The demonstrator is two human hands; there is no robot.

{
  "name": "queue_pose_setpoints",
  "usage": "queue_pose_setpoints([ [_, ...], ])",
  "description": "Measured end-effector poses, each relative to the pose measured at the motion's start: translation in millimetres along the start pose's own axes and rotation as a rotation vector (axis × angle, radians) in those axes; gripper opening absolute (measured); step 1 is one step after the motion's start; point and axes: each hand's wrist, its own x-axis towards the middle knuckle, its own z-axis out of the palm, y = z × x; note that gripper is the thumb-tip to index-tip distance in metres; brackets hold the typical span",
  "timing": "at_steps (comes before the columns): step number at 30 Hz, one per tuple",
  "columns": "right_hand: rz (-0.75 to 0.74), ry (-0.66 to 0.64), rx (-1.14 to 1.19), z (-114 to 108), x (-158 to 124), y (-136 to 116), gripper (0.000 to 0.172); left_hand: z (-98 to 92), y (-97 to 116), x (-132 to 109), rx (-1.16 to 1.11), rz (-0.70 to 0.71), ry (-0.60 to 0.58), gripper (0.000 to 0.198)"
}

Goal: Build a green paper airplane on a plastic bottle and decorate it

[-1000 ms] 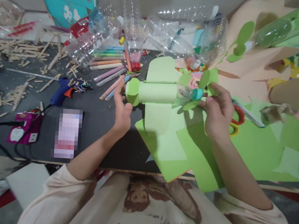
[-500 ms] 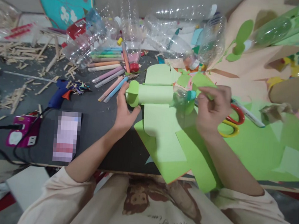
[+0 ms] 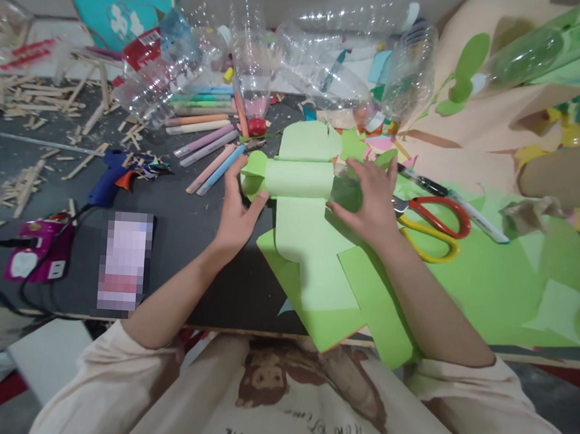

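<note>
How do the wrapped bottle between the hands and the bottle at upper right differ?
The wrapped bottle has an opaque paper middle; the far bottle shows bare clear plastic. Paper flaps reach out from the wrapped bottle; the far bottle shows none. The wrapped bottle lies between left hand and right hand; neither touches the far bottle. Both show green.

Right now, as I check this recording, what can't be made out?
In the head view:
- Paper-wrapped plastic bottle: its right end, hidden by the right hand.
- Scissors: blade tips, hidden by that same hand.
- Smartphone: screen content, blurred by pixelation.
- Teal board: top, cut off by the picture's upper edge.
</note>
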Motion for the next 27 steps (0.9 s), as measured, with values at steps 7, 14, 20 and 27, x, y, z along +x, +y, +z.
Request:
queue_pose_setpoints([
  [7,0.007,-0.013,0.010,-3.3,0.5,-6.0,0.053,-3.8,3.6,2.1,-0.046,-0.004,0.033,0.064],
  [14,0.001,-0.003,0.027,-3.3,1.2,-5.5,0.050,-21.8,-1.8,17.5,-0.139,0.076,0.183,0.051],
  [20,0.006,-0.023,0.057,-1.2,1.3,-4.5,0.052,-117.4,-4.9,35.4,0.319,-0.038,0.352,0.081],
  [27,0.027,0.002,0.089,0.7,2.4,-6.1,0.050,-189.1,-8.7,33.5,0.906,-0.690,0.039,0.056],
])
